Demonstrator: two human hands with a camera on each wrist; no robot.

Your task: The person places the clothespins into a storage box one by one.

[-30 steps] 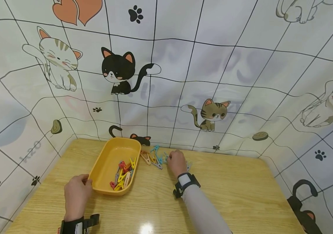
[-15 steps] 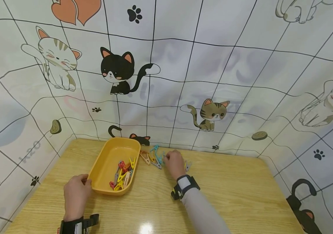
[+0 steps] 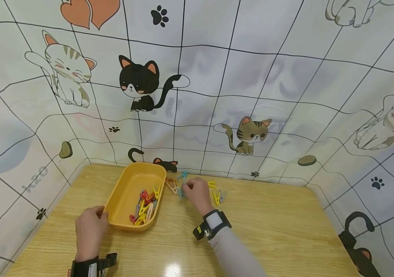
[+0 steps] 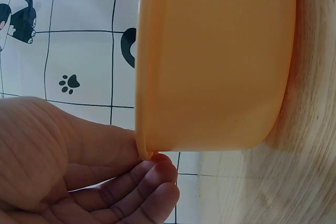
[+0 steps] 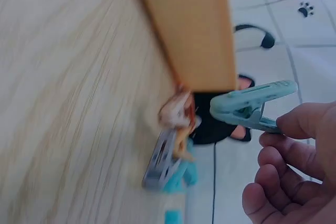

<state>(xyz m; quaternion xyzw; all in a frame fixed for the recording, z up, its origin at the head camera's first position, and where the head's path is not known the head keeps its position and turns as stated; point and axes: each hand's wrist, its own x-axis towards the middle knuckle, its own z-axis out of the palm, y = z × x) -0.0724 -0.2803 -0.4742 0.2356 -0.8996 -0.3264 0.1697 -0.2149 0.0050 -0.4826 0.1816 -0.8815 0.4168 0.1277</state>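
My left hand [image 3: 91, 231] pinches the rim of a yellow plastic tray [image 3: 118, 192] at its near left corner; the left wrist view has the thumb [image 4: 105, 142] on one side of the rim and fingertips on the other. Between thumb and index finger, my right hand [image 3: 198, 194] pinches one leg of a pale teal clothespin [image 5: 252, 106]. Past that hand, in the right wrist view, a blurred bunch of clothespins lies by the tray, among them a grey clothespin [image 5: 160, 161]. Red, yellow, grey and beige clothespins [image 3: 145, 207] fill the tray's right side.
To the right of the right hand lie a yellow clothespin [image 3: 216, 198], a grey one [image 3: 222, 196] and another yellow one [image 3: 211, 184]. A cloth printed with cats [image 3: 200, 84] rises behind the wooden table [image 3: 269, 231] and at its sides.
My right hand has moved left toward the tray, carrying the pale teal clothespin. Yellow clothespins it was covering now show to its right. My left hand stays at the tray rim.
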